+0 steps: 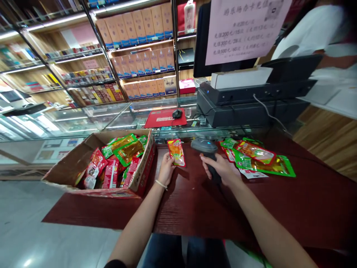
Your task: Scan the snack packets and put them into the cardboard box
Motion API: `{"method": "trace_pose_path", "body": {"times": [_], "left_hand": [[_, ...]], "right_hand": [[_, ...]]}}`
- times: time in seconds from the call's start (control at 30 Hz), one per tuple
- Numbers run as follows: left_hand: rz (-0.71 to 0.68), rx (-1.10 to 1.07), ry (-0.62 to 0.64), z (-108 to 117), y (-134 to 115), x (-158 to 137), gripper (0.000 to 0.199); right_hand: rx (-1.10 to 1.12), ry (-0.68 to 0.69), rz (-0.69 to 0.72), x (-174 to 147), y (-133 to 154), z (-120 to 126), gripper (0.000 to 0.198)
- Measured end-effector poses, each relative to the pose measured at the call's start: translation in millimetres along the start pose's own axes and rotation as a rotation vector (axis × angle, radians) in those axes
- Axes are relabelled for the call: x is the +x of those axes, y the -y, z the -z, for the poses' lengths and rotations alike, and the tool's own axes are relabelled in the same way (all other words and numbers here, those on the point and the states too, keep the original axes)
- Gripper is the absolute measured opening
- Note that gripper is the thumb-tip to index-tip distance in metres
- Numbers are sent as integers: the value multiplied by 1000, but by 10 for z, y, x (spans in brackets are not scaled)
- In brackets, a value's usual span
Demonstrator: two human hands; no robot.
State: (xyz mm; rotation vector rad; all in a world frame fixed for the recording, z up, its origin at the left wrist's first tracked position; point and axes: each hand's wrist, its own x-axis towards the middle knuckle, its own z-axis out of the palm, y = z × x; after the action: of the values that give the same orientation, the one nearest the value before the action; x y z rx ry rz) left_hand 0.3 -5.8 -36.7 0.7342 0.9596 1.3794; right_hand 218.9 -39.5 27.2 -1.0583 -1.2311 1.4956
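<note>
My left hand (166, 167) pinches the lower edge of a small red and orange snack packet (176, 152), its printed front facing me. My right hand (219, 168) is wrapped round the handle of a dark grey barcode scanner (204, 146), whose head points left, towards the packet, with a small blue light on top. To the left stands an open cardboard box (142, 178) holding several red and green snack packets (129, 149). A loose pile of snack packets (256, 158) in red and green lies on the table right of the scanner.
The dark red wooden table (189, 208) ends near my legs. Behind it are a glass counter with a red mouse pad (156, 118), a mouse (176, 114) and a black cash drawer (231, 111) with cables. Another person in a white top (315, 29) is at right.
</note>
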Motion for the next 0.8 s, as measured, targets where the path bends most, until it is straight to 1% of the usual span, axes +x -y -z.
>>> {"method": "trace_pose_path", "body": {"times": [0.07, 0.1, 0.13, 0.17, 0.2, 0.23, 0.3, 0.33, 0.4, 0.47, 0.5, 0.6, 0.63, 0.7, 0.73, 0.8], "left_hand": [[45, -38, -84, -16, -8, -7, 53], [88, -70, -95, -20, -24, -15, 54], [149, -122, -66, -21, -52, -28, 52], [224, -194, 4, -18, -92, -46, 49], [304, -280, 99, -12, -141, -67, 47], [381, -368, 198, -4, -195, -91, 49], [496, -507, 353, 14, -297, -138, 65], [527, -546, 397, 23, -336, -158, 74], [548, -569, 432, 39, -374, -187, 85], [526, -546, 432, 49, -369, -205, 85], [506, -528, 430, 49, -358, -214, 79], [460, -483, 434, 28, -337, -237, 51], [459, -477, 441, 15, -334, -239, 46], [459, -467, 442, -11, -317, -226, 45], [453, -447, 413, -21, -294, -208, 45], [406, -340, 275, -25, -209, -153, 43]], "right_hand": [[5, -11, -18, -17, -82, 11, 34], [2, -19, -32, -30, -112, 19, 33], [0, -28, -47, -42, -134, 26, 33], [-2, -38, -61, -51, -148, 32, 33], [-3, -46, -71, -57, -155, 34, 33], [-5, -52, -75, -60, -157, 35, 33], [-9, -57, -70, -58, -152, 31, 33], [-10, -59, -68, -55, -150, 29, 33], [-14, -58, -62, -48, -150, 28, 33], [-17, -58, -59, -43, -157, 33, 33], [-18, -58, -59, -42, -163, 38, 33], [-13, -59, -54, -42, -181, 53, 33], [-12, -61, -54, -43, -186, 57, 34], [-18, -67, -56, -44, -192, 62, 34], [-23, -72, -57, -43, -194, 63, 35], [-39, -84, -52, -43, -202, 63, 35]]}}
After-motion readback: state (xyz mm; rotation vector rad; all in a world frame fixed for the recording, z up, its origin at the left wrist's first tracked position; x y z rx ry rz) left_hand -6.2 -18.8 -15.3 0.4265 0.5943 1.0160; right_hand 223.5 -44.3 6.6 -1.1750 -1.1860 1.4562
